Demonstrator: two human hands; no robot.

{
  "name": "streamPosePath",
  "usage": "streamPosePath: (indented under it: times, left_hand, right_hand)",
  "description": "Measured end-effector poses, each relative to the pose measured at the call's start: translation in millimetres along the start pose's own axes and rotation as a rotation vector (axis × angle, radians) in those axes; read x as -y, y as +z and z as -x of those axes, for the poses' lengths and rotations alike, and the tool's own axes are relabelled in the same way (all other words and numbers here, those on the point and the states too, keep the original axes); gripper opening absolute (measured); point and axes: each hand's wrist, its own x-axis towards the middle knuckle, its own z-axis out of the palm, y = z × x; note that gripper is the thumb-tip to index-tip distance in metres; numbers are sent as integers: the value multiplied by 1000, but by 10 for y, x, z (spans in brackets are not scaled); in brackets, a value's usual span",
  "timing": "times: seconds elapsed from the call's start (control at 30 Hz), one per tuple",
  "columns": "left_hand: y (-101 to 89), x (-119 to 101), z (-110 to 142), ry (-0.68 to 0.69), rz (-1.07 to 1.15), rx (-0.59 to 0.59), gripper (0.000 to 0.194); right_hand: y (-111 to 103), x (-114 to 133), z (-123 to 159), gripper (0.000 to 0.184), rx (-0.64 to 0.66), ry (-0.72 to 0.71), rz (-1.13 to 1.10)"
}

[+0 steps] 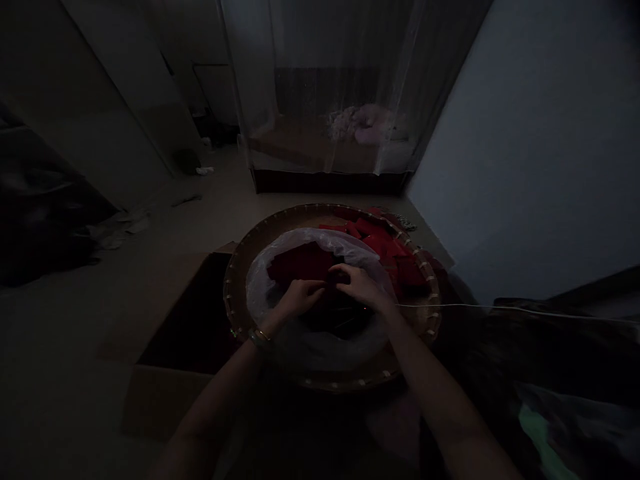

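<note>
1. Our left hand and right hand curl toward each other over the middle of the plastic bag. The fingers bend toward the thumbs; in this gloom we cannot tell whether they meet on something small and dark.

2. We judge the dark red material in the bag to be light and fairly soft, ready to crease rather than break. Its make is unclear to us. An edge or corner, pinched between thumb and fingertips, seems the best hold; the thin bag looks slippery and likely to shift if brushed.

3. That material lies inside the bag's opening, just beyond the left fingers and to the left of the right ones. Nearer us, below both hands, the bag's contents turn almost black.

4. The bag sits in a round woven tray. Loose red pieces lie along its far right side, beyond our right hand.

5. Farther out, an open cardboard box stands to the left, and a thin white cord runs off to the right.
</note>
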Motion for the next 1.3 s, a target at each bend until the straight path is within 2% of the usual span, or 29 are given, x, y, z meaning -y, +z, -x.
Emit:
streamPosePath:
  times: [0.1, 0.17, 0.33, 0.5, 0.63, 0.73, 0.83, 0.9, 1.0, 1.07, 1.17, 1.23, 1.3]
  left_hand:
    - [89, -41, 45, -96, 189, 32, 33]
    - [154, -49, 63, -136, 280, 18, 38]
    - [290, 33, 97, -115, 233, -108, 22]
    - [298, 87, 105, -140, 236, -145, 25]
    - [256, 61, 117, -155, 221, -128, 26]
    - [227, 32, 145, -125, 121, -123, 24]
    - [202, 7, 166, -80, -13, -70, 26]
    - [188, 3, 166, -60, -78, -44, 25]
    - [169, 29, 160, -38, -48, -54, 26]
    - [152, 60, 164, -41, 31, -66, 27]
    - [115, 87, 180, -88, 76, -50, 23]
    - [87, 74, 186, -107, 32, -37, 20]
    - [62, 44, 182, -106, -14, -31, 20]
  right_hand:
    - [84, 118, 46, 38, -167, -3, 70]
    - [151, 148, 72, 34, -222, -34, 111]
    - [288, 67, 115, 37, -254, -132, 240]
    - [366, 22, 175, 38, -307, -229, 431]
    - [407, 33, 213, 35, -273, -259, 409]
    - [400, 11, 189, 26, -297, -222, 319]
    - [326, 7, 130, 19, -311, -167, 312]
    - [246, 38, 98, 13, -252, -176, 348]
    - [130, 100, 96, 10, -155, -245, 352]
    - [81, 116, 117, 12, -153, -265, 309]
    - [58, 97, 148, 11, -214, -185, 264]
    - [60, 92, 155, 7, -206, -97, 268]
    - [63, 116, 155, 11, -179, -24, 271]
